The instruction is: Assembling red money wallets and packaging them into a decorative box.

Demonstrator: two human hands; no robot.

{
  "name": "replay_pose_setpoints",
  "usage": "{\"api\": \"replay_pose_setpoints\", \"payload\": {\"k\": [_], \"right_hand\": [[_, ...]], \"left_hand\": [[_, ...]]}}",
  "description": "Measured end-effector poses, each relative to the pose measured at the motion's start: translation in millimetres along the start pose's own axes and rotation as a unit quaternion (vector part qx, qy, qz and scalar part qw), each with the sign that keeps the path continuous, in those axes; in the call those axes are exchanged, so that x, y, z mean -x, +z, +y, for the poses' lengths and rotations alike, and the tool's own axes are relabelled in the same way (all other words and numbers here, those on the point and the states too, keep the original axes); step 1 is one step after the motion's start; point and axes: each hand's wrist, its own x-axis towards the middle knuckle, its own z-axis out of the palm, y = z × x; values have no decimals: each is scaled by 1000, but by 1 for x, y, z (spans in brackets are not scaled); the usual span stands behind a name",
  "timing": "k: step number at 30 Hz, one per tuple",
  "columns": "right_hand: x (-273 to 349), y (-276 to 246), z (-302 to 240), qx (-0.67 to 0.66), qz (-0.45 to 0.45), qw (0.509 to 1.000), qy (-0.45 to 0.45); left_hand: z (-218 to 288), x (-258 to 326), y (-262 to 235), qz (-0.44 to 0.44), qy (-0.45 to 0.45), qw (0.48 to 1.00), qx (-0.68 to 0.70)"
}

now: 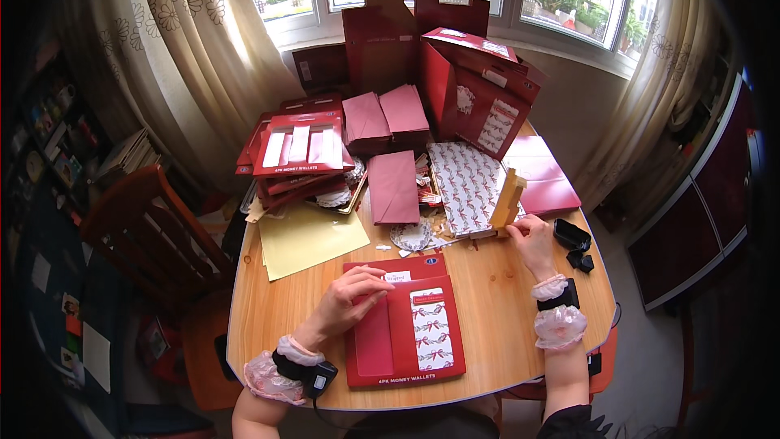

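Observation:
A red cardboard wallet pack [366,358] lies flat in front of me, with a patterned white panel [433,329] on its right side. My left hand [351,299] hovers over the pack's upper left, its fingers loosely bent and apart. Close to those fingertips is a small white label [398,276] at the pack's top. Further right, my right hand [532,244] pinches the lower end of an upright tan strip-like piece [508,199]; its exact kind is unclear. Beside that piece lies a stack of white sheets with a red bow pattern [467,183].
Pink envelopes [393,187] are stacked mid-table, with red packs [298,146] piled behind left. Yellow sheets [313,240] lie left, near a round lacy paper piece [411,234]. Large red boxes [487,89] stand at the back. A black case [572,234] sits near the right edge.

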Motion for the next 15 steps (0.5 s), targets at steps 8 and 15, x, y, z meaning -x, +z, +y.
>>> {"api": "replay_pose_setpoints", "payload": {"k": [8, 15], "right_hand": [[2, 1, -16, 74, 10, 997, -5], [1, 12, 1, -44, 51, 998, -12]], "left_hand": [[-1, 1, 0, -4, -14, 1000, 6], [-1, 0, 0, -4, -22, 1000, 13]]}}
